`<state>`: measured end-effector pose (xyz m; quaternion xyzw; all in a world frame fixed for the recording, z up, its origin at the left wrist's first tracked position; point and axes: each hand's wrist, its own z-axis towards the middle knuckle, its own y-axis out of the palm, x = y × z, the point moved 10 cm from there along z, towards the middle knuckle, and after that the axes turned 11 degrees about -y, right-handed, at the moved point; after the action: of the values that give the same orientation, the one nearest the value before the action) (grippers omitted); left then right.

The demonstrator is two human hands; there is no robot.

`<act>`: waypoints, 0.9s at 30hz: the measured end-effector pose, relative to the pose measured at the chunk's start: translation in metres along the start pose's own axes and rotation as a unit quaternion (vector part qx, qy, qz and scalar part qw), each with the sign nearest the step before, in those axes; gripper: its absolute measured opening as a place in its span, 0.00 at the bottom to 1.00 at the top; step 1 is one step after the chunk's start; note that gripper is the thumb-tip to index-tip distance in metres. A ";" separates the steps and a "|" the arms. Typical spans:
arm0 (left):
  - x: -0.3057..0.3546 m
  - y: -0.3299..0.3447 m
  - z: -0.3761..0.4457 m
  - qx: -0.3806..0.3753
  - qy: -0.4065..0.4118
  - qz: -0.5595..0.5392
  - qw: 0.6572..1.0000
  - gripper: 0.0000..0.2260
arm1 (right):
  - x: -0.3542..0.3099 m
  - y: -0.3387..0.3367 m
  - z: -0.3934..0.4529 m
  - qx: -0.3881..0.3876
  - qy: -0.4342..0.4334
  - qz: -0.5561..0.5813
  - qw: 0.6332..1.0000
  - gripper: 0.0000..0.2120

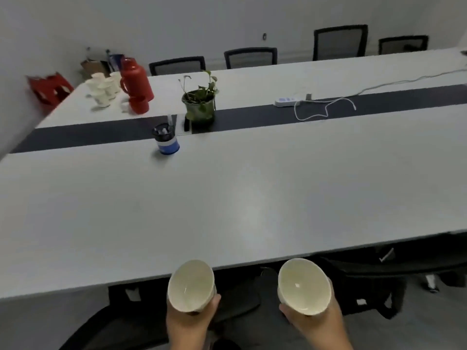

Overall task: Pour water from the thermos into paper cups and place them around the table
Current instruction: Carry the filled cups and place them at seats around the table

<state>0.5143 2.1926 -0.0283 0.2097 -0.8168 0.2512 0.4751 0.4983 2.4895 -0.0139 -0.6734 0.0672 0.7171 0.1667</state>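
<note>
The table (227, 193) is pale grey-white with a dark navy-black strip (252, 117) running its length. At its far left corner stands a bright red thermos (135, 80), with a red lid cup (138, 104) of the same shade just before it and a cluster of cream-white paper cups (103, 88). On the strip sit a green-leaved plant in a translucent green pot (199, 104) and a pen holder (165, 141) banded black, white and blue. A white power strip (286, 101) trails a white cable (326, 109). Near the table's near edge, two held cups, one at the left (190, 286) and one at the right (304, 286), are creamy white inside. The chairs (340, 42) along the far edge are black mesh.
</note>
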 end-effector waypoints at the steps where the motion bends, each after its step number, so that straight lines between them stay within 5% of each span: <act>1: 0.002 -0.005 0.020 0.023 -0.001 -0.003 1.000 0.33 | -0.008 0.022 0.015 -0.017 -0.006 0.004 1.000 0.39; 5: 0.042 -0.016 0.095 0.064 0.016 -0.026 0.997 0.28 | -0.024 0.089 0.073 -0.066 -0.026 -0.022 0.997 0.29; 10: 0.100 -0.016 0.200 0.086 0.057 -0.007 0.995 0.30 | -0.013 0.159 0.133 -0.034 -0.041 -0.061 0.997 0.41; 19: 0.145 0.012 0.362 0.100 0.037 -0.011 0.994 0.32 | 0.001 0.241 0.211 -0.043 -0.015 -0.054 0.997 0.35; 27: 0.143 0.022 0.426 0.156 0.021 0.007 0.988 0.35 | 0.035 0.264 0.252 -0.083 -0.007 -0.104 0.991 0.38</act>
<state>0.1500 1.9351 -0.0873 0.2697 -0.7590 0.3833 0.4519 0.1719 2.3283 -0.0607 -0.6833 -0.0640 0.7036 0.1843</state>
